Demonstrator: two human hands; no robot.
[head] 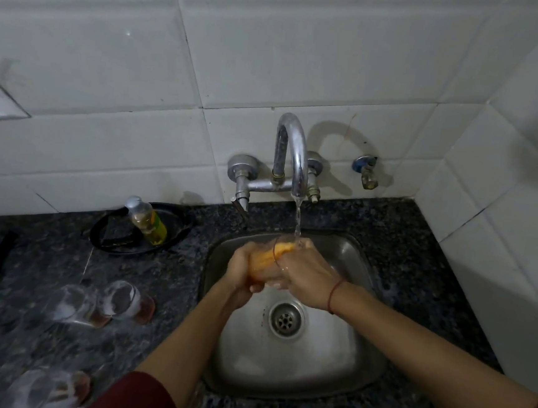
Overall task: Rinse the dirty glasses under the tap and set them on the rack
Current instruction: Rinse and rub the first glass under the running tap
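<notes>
left hand (245, 271) wrapped round clear glass (277, 263), tilted over steel sink (360, 335); right hand (307, 274) closed on its rim end, orange sponge (267, 259) inside. thin stream from curved chrome tap (293, 154) hitting it. two brown-dreg glasses (103, 303) on speckled granite counter (29, 329), left. soap bottle (147, 221) in black tray (112, 234).

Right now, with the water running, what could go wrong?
The glass is wet, so it could slip from the left hand or right hand and crack in the metal sink. The two dirty glasses beside the sink sit close to the left arm, so an elbow might knock them over.
</notes>
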